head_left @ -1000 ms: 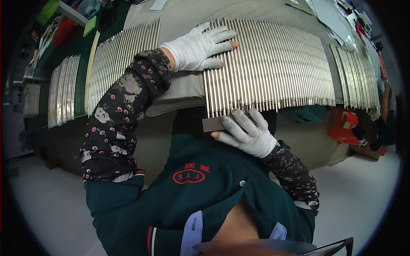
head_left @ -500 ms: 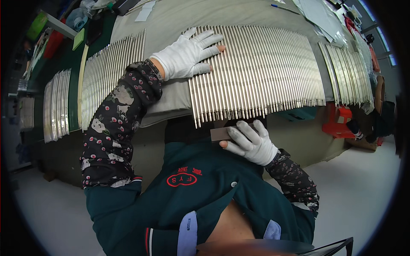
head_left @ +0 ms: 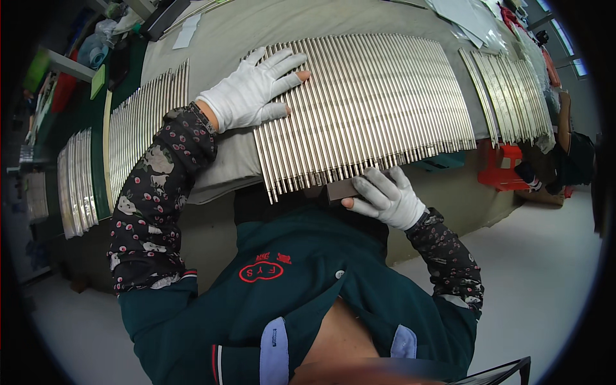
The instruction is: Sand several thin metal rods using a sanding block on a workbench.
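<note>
A wide row of thin, shiny metal rods [head_left: 366, 96] lies side by side on the cloth-covered table, their near ends sticking out past its front edge. My left hand [head_left: 253, 90], in a white glove with thumb and one finger bare at the tips, rests flat with spread fingers on the row's left side. Close below the near ends, my right hand [head_left: 388, 200], also gloved, grips a brownish-grey rectangular block [head_left: 342, 190]. Whether the block touches the rod ends I cannot tell.
More rods [head_left: 151, 109] lie at the left, with plastic-wrapped rods [head_left: 78, 183] beyond them. Another bundle [head_left: 510, 96] is on the right. A red plastic stool [head_left: 504, 168] stands below the table's right side. White sheets [head_left: 459, 19] lie at the back right.
My right hand has brought the block up closer to the rods' near ends. My left hand stays spread on the row. The whole view has shifted a little.
</note>
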Available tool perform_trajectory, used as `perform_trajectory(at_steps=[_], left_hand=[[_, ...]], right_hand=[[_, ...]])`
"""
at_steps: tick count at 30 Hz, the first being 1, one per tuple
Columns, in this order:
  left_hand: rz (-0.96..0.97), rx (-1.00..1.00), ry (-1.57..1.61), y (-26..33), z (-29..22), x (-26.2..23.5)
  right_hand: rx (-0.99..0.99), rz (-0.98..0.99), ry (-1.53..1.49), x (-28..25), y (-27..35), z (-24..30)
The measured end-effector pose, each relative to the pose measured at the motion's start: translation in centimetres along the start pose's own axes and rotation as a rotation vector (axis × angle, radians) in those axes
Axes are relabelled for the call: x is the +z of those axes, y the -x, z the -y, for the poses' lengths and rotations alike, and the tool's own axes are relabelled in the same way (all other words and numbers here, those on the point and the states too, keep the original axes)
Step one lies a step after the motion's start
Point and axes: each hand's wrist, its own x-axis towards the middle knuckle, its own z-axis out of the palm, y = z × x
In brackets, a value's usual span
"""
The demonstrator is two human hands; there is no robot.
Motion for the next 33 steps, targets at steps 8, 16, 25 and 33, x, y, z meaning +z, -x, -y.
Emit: perform_trajectory(at_steps=[8, 16, 25, 33], left_hand=[[-0.068, -0.015, 0.117, -4.0, -0.6, 0.1], [-0.053, -0.05, 0.081, -3.8, -1.5, -0.8], [0.082, 0.134, 0.554, 3.8, -11.6, -4.9], [-0.075, 0.031, 0.414, 5.2, -12.5, -2.4]], right_hand=[[0.635, -0.101, -0.339, -4.9, -3.6, 0.7], [1.079, 0.182, 0.184, -5.3, -1.7, -5.1], [1.039, 0.079, -0.07, -4.9, -1.6, -3.8], [1.015, 0.098, -0.098, -3.6, -2.3, -5.2]])
